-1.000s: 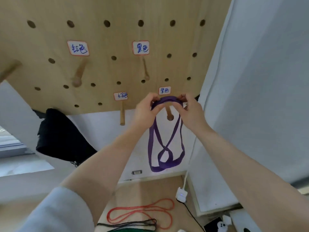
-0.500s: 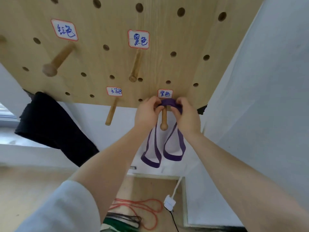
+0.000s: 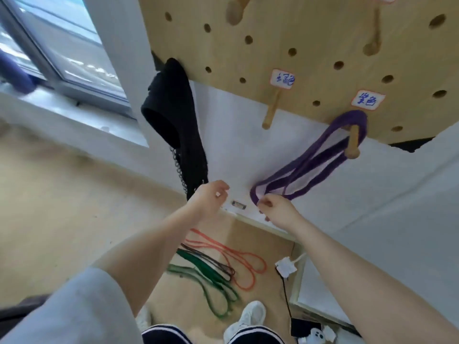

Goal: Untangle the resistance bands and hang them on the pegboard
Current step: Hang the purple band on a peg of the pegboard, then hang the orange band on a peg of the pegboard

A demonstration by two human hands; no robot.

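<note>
A purple band hangs doubled over a wooden peg at the lower right of the pegboard, under a handwritten label. My right hand is just below the band's lower loop, fingers loosely curled and holding nothing; whether they touch the loop is unclear. My left hand hovers apart to the left, fingers relaxed and empty. On the floor lie a red band, a green band and a thin black band, overlapping.
A bare peg with its own label sits left of the purple one; more pegs stand higher up. A black bag with a chain hangs from the board's left edge. A white power strip and cable lie on the floor. Window at left.
Both hands let go of the purple band at the peg and dropped down away from it; the band now hangs by itself. The view tilted down toward the floor.
</note>
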